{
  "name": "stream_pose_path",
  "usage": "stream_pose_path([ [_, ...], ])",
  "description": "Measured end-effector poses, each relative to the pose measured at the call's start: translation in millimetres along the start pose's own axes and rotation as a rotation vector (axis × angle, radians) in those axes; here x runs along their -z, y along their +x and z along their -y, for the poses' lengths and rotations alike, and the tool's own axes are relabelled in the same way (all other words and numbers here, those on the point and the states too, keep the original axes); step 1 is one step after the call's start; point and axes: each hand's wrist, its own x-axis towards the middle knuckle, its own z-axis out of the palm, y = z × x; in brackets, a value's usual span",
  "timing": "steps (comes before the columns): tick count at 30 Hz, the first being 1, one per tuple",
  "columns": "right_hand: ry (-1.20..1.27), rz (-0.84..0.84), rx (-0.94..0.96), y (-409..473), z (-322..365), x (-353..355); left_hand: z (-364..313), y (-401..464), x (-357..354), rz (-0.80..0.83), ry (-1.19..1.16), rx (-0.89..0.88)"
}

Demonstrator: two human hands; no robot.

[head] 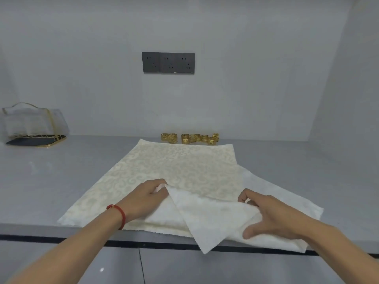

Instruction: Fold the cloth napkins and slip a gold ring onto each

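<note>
The socket panel bears tiny marks along its lower edge, too small to read.

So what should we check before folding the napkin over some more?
1. Left hand pinches the lifted corner of the top napkin: ok.
2. Right hand holds the turned-up fold: ok.
3. Rest of the top napkin lies flat: ok.
4. Gold rings sit behind the napkin, clear of the fold: ok.
5. Napkins hang over the counter front edge: not ok.
6. How many napkins lie underneath: cannot tell.
</note>
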Motion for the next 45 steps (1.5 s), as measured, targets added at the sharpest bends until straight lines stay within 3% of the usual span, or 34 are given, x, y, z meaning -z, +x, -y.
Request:
stream_pose_path([
  [5, 0.041, -0.118, 0.127, 29, -20, 8, 10, 31, 10, 0.197, 0.003, 0.083],
  [7, 0.094, -0.194, 0.084, 51, -30, 11, 6, 55, 14, 0.214, 0.013, 0.125],
  [13, 0.187, -0.327, -0.04, 143, -53, 24, 9, 153, 15, 0.045, 0.379, 0.153],
  [16, 0.181, -0.35, -0.253, 192, -63, 28, 20, 192, 4, -0.023, 0.565, 0.194],
  [20, -0.074, -0.356, -0.563, 239, -68, 26, 35, 223, -12, -0.117, 0.719, 0.247],
  [25, -0.316, -0.343, -0.622, 261, -57, 31, 45, 231, -21, -0.2, 0.848, 0.275],
  [29, -0.462, -0.381, -0.67, 269, -61, 33, 51, 237, -20, -0.207, 0.81, 0.246],
  [33, -0.538, -0.48, -0.603, 271, -64, 23, 54, 238, -21, -0.242, 0.79, 0.198],
  [35, -0.647, -0.536, -0.427, 272, -62, 15, 53, 236, -23, -0.242, 0.789, 0.202],
  [37, -0.531, -0.523, -0.195, 268, -57, 6, 53, 232, -25, -0.259, 0.76, 0.195],
  [39, -0.29, -0.38, -0.049, 261, -57, -2, 54, 227, -29, -0.309, 0.7, 0.096],
  [41, -0.262, -0.179, -0.018, 256, -60, -8, 53, 221, -33, -0.313, 0.63, -0.069],
  [43, -0.314, -0.054, -0.059, 252, -64, -11, 53, 215, -36, -0.179, 0.622, -0.144],
  [45, -0.326, -0.016, -0.082, 250, -65, -12, 57, 212, -40, 0.005, 0.665, -0.103],
])
